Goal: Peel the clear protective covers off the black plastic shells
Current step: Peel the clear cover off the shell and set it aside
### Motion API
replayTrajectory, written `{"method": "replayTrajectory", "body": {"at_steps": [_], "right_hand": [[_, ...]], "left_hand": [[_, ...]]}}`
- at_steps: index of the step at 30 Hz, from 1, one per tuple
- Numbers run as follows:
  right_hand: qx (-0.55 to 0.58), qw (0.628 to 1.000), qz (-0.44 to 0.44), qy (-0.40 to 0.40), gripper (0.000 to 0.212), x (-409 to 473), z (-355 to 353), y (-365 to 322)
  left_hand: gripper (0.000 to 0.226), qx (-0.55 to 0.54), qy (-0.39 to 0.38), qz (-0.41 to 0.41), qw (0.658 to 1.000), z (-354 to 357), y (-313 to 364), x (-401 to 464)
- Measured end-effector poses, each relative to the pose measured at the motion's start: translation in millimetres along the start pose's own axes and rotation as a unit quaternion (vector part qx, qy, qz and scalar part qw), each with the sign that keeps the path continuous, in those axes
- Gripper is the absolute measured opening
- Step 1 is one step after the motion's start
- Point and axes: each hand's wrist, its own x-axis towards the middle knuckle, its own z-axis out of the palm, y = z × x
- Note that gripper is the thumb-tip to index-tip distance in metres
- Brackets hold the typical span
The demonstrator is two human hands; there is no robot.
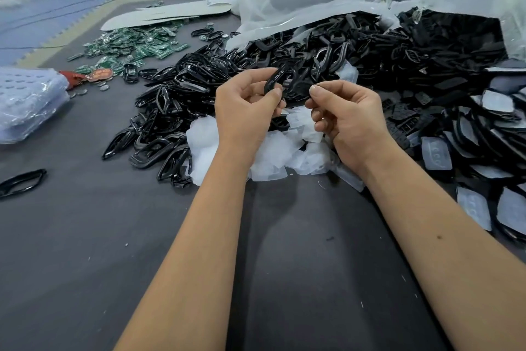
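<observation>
My left hand [244, 111] pinched a black shell [274, 80] above the grey table [85, 236], while my right hand [345, 120] curled against its other end, fingertips pinched together. Peeled clear covers [273, 154] lay beneath, shell piles [341, 60] beyond, green circuit boards [128, 46] far left.

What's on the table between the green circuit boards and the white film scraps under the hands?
Head view: a heap of black shells fills the stretch between the circuit boards and the film scraps.
</observation>
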Motion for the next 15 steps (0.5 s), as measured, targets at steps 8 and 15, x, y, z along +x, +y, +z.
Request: {"method": "replayTrajectory", "body": {"at_steps": [8, 15], "right_hand": [[-0.082, 0.992, -0.084, 0.041, 0.009, -3.1, 0.9, 2.6], [-0.109, 0.986, -0.106, 0.066, 0.005, 1.0, 0.9, 7.4]], "left_hand": [[0.02, 0.029, -0.004, 0.013, 0.999, 1.7, -0.2, -2.3], [0.025, 0.015, -0.015, -0.004, 1.0, 5.7, -2.3, -6.0]]}}
